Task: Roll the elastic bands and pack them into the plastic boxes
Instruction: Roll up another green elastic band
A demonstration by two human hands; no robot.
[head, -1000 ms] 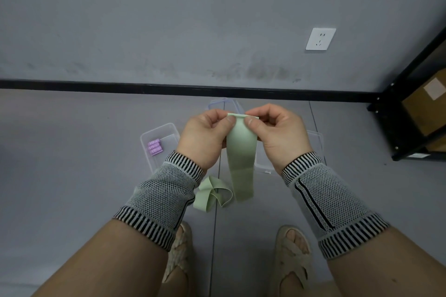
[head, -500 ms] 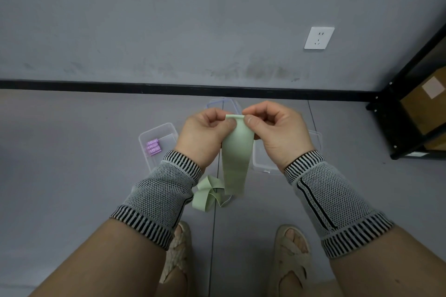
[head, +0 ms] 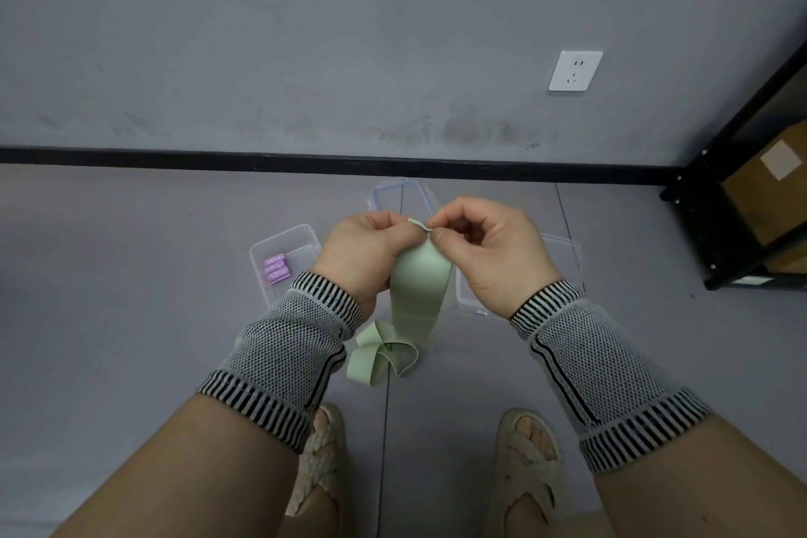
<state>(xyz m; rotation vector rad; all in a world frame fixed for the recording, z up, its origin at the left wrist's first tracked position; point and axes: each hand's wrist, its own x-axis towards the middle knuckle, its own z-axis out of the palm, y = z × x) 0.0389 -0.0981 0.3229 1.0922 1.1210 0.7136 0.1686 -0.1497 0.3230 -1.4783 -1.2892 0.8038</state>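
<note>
Right now both hands pinch the top end of a green band (head: 419,288) held up above the floor (head: 131,319): left hand (head: 364,251) curls its fingers round the left side of the end, right hand (head: 489,249) nips the small folded lip between thumb and forefinger. Rest of the band hangs down between the wrists, lower end near a second green band (head: 380,356) lying loose and twisted on the floor. Risks, as a guess: the first fold looks tiny and the strip springy, so it could pop out of the pinch and unroll; a crooked start would give a cone-shaped roll that may not sit flat in a box; the hanging tail could snag or drag the loose band on the floor. Counts: two green bands, one in hand and one on the floor; three purple rolls (head: 275,270) already sitting in the left box (head: 262,249); three clear plastic boxes visible, that one, a far box (head: 393,194) behind the hands and a right box (head: 563,258) partly hidden by the right hand, contents of these two not clear. Two hands, two wrist sleeves, two sandalled feet.
</note>
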